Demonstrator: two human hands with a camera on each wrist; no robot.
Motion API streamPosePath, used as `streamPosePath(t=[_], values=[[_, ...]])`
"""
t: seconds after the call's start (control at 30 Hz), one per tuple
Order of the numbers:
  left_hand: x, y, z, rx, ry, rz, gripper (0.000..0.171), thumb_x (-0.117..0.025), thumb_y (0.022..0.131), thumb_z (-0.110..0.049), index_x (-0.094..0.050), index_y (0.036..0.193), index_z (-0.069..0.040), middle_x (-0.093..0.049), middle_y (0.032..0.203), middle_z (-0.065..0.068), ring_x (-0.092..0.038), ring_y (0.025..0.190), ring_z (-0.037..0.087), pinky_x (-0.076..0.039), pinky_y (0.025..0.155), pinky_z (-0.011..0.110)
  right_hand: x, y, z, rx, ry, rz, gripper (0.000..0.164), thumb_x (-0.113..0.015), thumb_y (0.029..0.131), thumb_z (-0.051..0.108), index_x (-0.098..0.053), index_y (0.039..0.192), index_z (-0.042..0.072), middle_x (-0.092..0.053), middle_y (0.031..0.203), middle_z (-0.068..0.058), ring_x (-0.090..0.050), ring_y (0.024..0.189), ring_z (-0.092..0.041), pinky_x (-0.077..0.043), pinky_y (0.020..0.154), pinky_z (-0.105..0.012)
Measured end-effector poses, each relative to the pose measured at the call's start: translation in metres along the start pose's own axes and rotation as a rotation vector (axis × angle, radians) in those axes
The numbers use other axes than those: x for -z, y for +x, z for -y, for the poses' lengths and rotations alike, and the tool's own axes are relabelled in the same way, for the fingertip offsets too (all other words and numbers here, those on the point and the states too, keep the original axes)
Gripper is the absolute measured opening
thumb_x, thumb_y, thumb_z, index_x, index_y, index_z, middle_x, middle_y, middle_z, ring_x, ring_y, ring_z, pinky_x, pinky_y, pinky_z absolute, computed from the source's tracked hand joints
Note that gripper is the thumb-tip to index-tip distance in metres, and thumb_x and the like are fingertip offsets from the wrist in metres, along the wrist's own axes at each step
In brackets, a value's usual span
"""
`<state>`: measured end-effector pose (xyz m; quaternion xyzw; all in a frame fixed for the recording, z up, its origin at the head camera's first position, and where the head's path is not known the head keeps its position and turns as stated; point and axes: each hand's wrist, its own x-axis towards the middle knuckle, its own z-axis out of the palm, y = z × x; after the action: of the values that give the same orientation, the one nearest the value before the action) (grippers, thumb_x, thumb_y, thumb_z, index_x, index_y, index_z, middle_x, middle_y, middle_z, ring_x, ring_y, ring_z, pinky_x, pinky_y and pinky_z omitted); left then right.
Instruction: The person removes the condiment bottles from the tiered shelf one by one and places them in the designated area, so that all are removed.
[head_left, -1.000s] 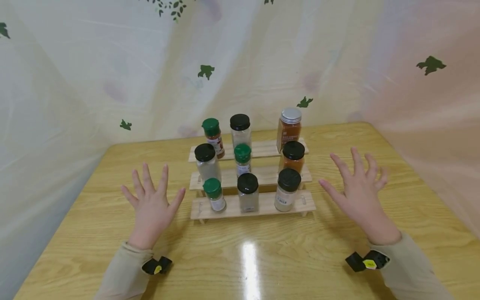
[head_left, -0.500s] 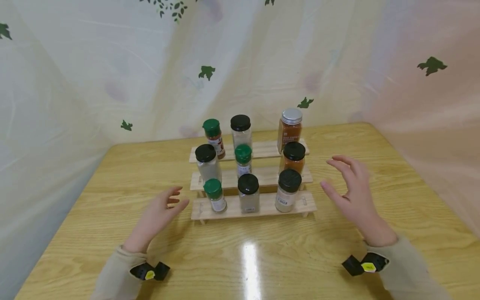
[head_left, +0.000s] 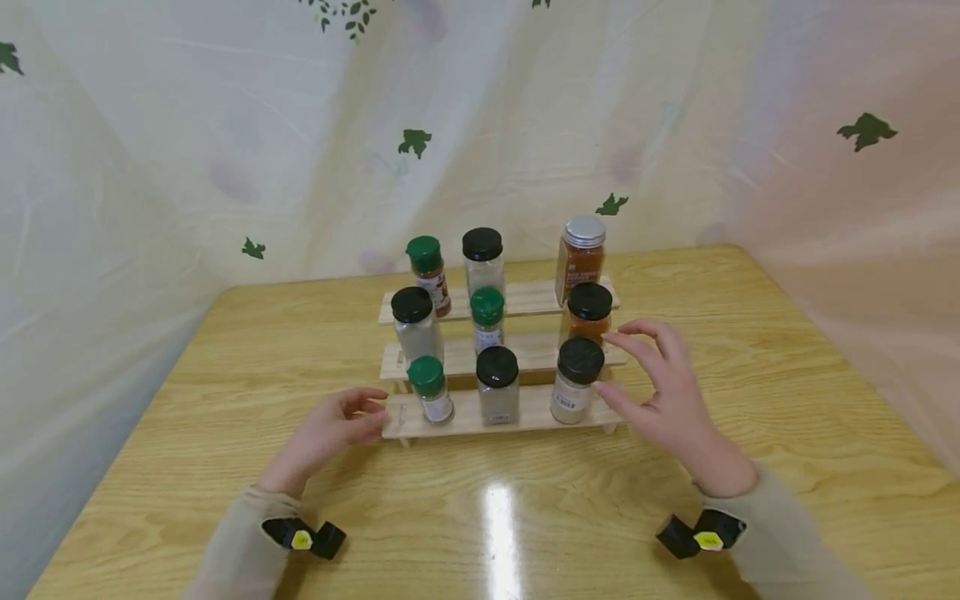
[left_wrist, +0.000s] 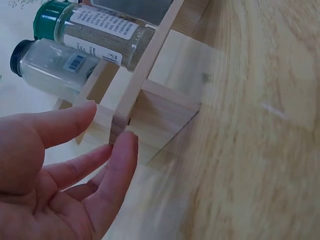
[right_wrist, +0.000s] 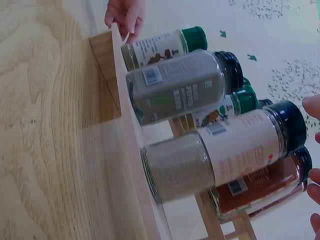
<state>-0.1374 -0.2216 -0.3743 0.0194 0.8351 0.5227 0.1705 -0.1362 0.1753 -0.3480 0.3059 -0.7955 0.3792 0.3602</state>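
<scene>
A three-step wooden spice rack stands on the table, carrying several spice jars. By the left end of its lowest step is my left hand. In the left wrist view its fingertips meet the step's end, while the thumb lies apart from the index finger. My right hand is spread beside the front right jar, a black-capped jar of pale powder. Thumb and index finger are apart there; whether they touch the jar I cannot tell. Only a few fingertips show in the right wrist view.
On the front step also stand a green-capped jar and a black-capped square jar. Behind, an orange-filled jar and a silver-lidded jar stand on higher steps. A patterned cloth hangs behind the wooden table.
Both hands have come inward from their spread pose over the table. The left has reached the rack's front left end, and the right has moved left to the front right jar.
</scene>
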Motion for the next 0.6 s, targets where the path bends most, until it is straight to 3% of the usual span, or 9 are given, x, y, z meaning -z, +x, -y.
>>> streamPosePath(t=[0.27, 0.6], values=[[-0.003, 0.005, 0.008, 0.011, -0.116, 0.025, 0.045, -0.058, 0.092, -0.005, -0.042, 0.131, 0.011, -0.056, 0.109, 0.018, -0.061, 0.085, 0.009, -0.056, 0.077, 0.026, -0.015, 0.000, 0.006, 0.034, 0.024, 0.019, 0.059, -0.056, 0.087, 0.055, -0.064, 0.110, 0.001, -0.052, 0.110, -0.023, -0.044, 0.103, -0.036, -0.035, 0.085, -0.044], [-0.006, 0.014, 0.023, 0.014, -0.294, 0.009, 0.044, -0.056, 0.092, 0.001, -0.039, 0.130, 0.015, -0.058, 0.096, -0.001, -0.060, 0.082, 0.003, -0.055, 0.074, 0.019, -0.023, -0.006, 0.007, 0.007, 0.021, 0.060, 0.057, -0.056, 0.087, 0.053, -0.063, 0.114, 0.003, -0.050, 0.113, -0.023, -0.048, 0.101, -0.033, -0.037, 0.089, -0.019]])
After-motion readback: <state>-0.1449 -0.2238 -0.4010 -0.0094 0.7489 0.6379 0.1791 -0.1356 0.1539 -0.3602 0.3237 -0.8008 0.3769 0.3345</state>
